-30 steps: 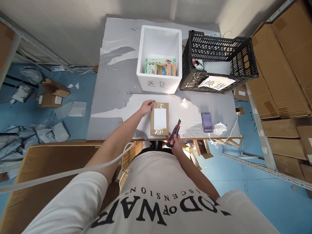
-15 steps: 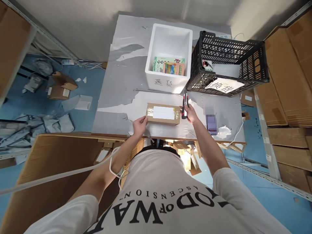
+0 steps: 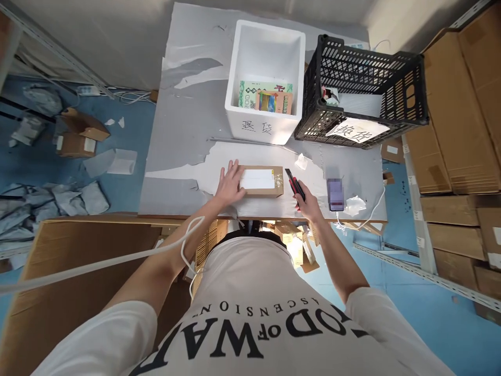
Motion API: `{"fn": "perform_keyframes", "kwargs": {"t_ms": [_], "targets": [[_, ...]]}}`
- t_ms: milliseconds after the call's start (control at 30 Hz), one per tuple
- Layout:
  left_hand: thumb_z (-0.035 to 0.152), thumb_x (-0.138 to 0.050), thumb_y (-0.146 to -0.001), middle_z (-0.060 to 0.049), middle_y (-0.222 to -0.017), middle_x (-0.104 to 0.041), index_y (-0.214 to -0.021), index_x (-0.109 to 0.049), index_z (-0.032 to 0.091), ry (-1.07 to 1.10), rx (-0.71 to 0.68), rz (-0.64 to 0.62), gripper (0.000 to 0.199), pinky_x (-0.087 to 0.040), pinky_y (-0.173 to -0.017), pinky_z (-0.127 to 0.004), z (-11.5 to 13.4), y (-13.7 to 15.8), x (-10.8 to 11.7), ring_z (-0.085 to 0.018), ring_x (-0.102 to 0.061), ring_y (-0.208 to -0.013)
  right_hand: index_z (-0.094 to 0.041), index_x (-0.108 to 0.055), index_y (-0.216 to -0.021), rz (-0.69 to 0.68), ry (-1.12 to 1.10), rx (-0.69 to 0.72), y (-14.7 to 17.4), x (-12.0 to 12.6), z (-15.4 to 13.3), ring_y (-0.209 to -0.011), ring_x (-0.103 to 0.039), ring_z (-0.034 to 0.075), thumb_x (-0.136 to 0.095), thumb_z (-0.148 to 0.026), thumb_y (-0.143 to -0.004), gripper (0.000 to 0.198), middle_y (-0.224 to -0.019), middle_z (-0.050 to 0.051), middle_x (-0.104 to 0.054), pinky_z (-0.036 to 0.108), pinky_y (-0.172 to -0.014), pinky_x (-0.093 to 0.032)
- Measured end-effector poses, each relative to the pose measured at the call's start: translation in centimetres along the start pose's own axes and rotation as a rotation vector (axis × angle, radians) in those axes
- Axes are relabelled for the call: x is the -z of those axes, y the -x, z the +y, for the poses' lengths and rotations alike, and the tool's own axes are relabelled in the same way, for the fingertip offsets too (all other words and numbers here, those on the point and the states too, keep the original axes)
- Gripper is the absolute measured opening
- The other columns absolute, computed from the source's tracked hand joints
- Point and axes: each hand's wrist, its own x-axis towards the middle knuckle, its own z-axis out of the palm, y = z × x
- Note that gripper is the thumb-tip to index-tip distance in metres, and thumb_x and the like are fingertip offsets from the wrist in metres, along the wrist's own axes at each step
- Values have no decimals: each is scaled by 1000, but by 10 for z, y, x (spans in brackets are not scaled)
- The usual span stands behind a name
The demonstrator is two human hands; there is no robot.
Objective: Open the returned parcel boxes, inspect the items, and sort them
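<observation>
A taped cardboard box (image 3: 261, 192) with a white label lies on the table, close to its front edge. My left hand (image 3: 230, 185) rests across the box's left end, fingers spread. In my right hand (image 3: 308, 204) is a red and black utility knife (image 3: 296, 185), gripped by its handle. Its tip points up and left, just off the right end of the box, apart from it. Clear tape shines on that end. A phone (image 3: 335, 195) with a cable lies to the right of my right hand.
Behind the box stand a white foam bin (image 3: 256, 129) holding colourful packets and a black plastic crate (image 3: 362, 133) with a handwritten sign. Crumpled paper (image 3: 355, 204) lies beside the phone. A large open carton (image 3: 78, 261) sits at the lower left; cartons (image 3: 450, 120) are stacked at right.
My left hand has gone from pinching the box's left corner to lying spread over that end. The right hand has drawn back from the box, and the knife has tilted left.
</observation>
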Motion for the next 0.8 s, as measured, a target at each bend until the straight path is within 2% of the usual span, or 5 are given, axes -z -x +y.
{"fn": "perform_keyframes", "kwargs": {"t_ms": [100,233,500,633,800], "targets": [[62,-62,-74,-18,-161,-16,-149,-34,15,-129,-85,-100,93,4,-115,-60,3,-11,-4,-41,-5,-148,-32,-40,-147,-16,23,-24,13,-2,2,-46,-54,9,-60,-41,-84,67,-86,0,-70,23,-42,-50],[77,-59,-68,-24,-159,-18,-150,-31,12,-174,-70,-128,108,4,-114,-60,3,-12,-11,-42,-9,-147,-33,-38,-148,-25,15,-58,13,-7,3,-46,-54,9,-59,-40,-83,69,-84,0,-69,23,-41,-50],[81,-59,-65,-21,-159,-20,-150,-32,14,-158,-50,-128,111,-7,-116,-55,4,-11,-10,-41,-11,-147,-32,-39,-148,-73,-32,-101,10,0,-3,-43,-53,8,-62,-40,-82,70,-77,-2,-67,21,-37,-48],[79,-67,-58,-21,-156,-27,-146,-40,15,-52,-73,-63,112,-13,-116,-51,1,-10,-15,-42,-16,-146,-32,-43,-146,-137,-7,-97,7,13,-14,-39,-50,8,-64,-35,-82,67,-67,-4,-62,20,-34,-43],[75,-75,-52,-22,-154,-31,-141,-46,15,71,-78,5,112,-15,-116,-52,-1,-7,-21,-44,-19,-144,-31,-48,-143,-218,51,-66,6,28,-22,-36,-44,7,-65,-28,-80,65,-59,-6,-57,21,-33,-41]]}}
